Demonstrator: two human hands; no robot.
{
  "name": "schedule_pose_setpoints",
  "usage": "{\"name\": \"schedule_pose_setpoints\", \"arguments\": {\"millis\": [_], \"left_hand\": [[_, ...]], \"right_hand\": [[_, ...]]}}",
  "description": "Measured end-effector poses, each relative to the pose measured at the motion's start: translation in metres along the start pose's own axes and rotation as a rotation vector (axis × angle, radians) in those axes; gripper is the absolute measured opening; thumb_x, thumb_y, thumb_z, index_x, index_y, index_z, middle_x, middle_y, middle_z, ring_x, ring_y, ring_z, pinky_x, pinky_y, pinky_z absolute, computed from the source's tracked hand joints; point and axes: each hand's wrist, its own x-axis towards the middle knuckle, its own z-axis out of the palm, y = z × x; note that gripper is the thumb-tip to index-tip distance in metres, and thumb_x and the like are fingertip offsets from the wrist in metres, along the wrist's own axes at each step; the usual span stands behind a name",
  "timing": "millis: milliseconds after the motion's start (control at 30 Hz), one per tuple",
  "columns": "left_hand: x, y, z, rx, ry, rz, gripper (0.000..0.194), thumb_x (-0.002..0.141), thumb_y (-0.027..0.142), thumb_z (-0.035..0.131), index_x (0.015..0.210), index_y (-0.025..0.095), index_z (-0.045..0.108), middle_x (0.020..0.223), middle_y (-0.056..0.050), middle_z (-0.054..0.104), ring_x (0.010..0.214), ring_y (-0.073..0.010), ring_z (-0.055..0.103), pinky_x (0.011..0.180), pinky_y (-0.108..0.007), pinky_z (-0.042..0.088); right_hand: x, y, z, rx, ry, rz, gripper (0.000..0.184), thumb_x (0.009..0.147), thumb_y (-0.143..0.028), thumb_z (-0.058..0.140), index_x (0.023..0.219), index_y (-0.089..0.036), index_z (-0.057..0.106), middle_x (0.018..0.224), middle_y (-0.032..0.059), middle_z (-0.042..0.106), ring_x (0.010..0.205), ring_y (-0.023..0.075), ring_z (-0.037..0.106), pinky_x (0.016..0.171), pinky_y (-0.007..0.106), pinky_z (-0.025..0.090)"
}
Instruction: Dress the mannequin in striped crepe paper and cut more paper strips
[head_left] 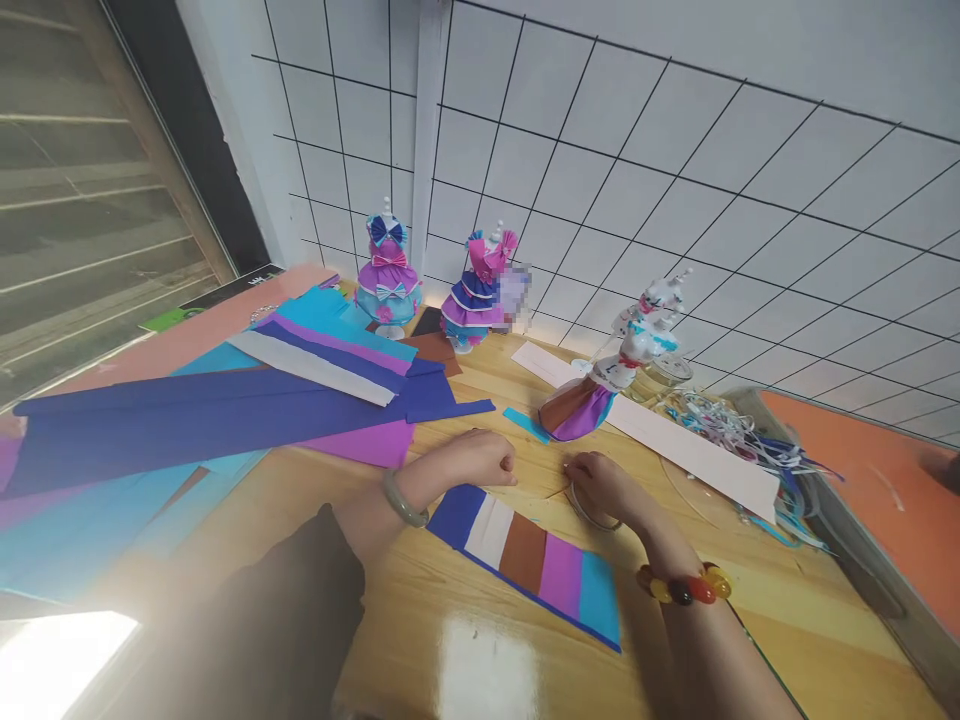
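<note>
From my end of the camera, nearest along the table (409,625) is a striped piece (523,555) in blue, white, brown, purple and light blue. It lies flat and skewed toward the near edge, probably so that every band can be seen and either hand can reach it.

Just beyond it, the left hand (489,461) is curled into a loose fist, apparently braced above the wood; I see nothing in its grip. The right hand (596,482) is bent downward, fingers folded, above a thin pale ring (591,519); how tightly its tips meet, or whether they hold anything, I cannot tell.

Past the hands is a figure in a brown-and-purple skirt (611,375), a small blue scrap (527,425) lying just beside it. Coloured sheets (202,410) overlap along the left edge, likely pushed there to free working room, and a ribbon tangle (720,425) is heaped by the right edge, perhaps for the same reason. Two frilled figures, one blue-bowed (388,275), one pink-bowed (476,295), stand at the far edge, I suspect out of harm's way.
</note>
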Motion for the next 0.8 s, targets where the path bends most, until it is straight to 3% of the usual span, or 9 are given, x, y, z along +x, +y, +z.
{"name": "schedule_pose_setpoints", "arguments": {"millis": [200,333,533,667,800], "left_hand": [[0.0,0.001,0.0,0.022,-0.036,0.024,0.024,0.068,0.041,0.064,0.079,0.02,0.066,0.083,0.0,0.069,0.074,-0.0147,0.06,0.061,-0.023,0.039],[0.001,0.0,-0.001,0.019,-0.084,0.034,0.022,0.064,0.035,0.068,0.08,0.021,0.067,0.081,0.001,0.069,0.072,-0.0135,0.06,0.058,-0.022,0.038],[0.003,-0.004,0.002,0.036,-0.068,0.056,0.011,0.067,0.026,0.061,0.072,0.02,0.068,0.074,0.0,0.069,0.068,-0.0135,0.06,0.056,-0.022,0.037],[0.005,-0.006,0.005,0.037,-0.061,0.064,0.013,0.068,0.024,0.057,0.072,0.02,0.069,0.075,-0.002,0.07,0.068,-0.0147,0.06,0.057,-0.023,0.037],[0.006,-0.006,0.005,0.03,-0.056,0.059,0.013,0.067,0.022,0.056,0.07,0.019,0.068,0.075,-0.002,0.07,0.066,-0.0136,0.059,0.056,-0.023,0.035]], "right_hand": [[-0.011,0.006,-0.005,0.1,0.087,0.018,0.036,0.086,-0.044,0.034,0.077,-0.02,0.058,0.074,0.0064,0.067,0.066,0.0183,0.059,0.058,0.028,0.042],[-0.031,0.008,-0.006,0.122,0.151,-0.019,0.039,0.087,-0.046,0.033,0.082,-0.017,0.058,0.074,0.0066,0.067,0.063,0.0172,0.059,0.054,0.027,0.043],[-0.056,0.001,0.011,0.038,0.16,-0.193,0.027,0.086,-0.038,0.043,0.078,-0.02,0.062,0.079,0.0055,0.066,0.07,0.0166,0.059,0.063,0.028,0.045],[-0.054,-0.002,0.025,-0.057,0.206,-0.247,0.026,0.088,-0.03,0.039,0.082,-0.019,0.062,0.087,0.0085,0.065,0.08,0.019,0.06,0.071,0.031,0.045],[-0.047,-0.003,0.033,-0.152,0.244,-0.255,0.024,0.088,-0.024,0.038,0.081,-0.018,0.06,0.082,0.0111,0.062,0.079,0.0234,0.059,0.07,0.035,0.044]]}}
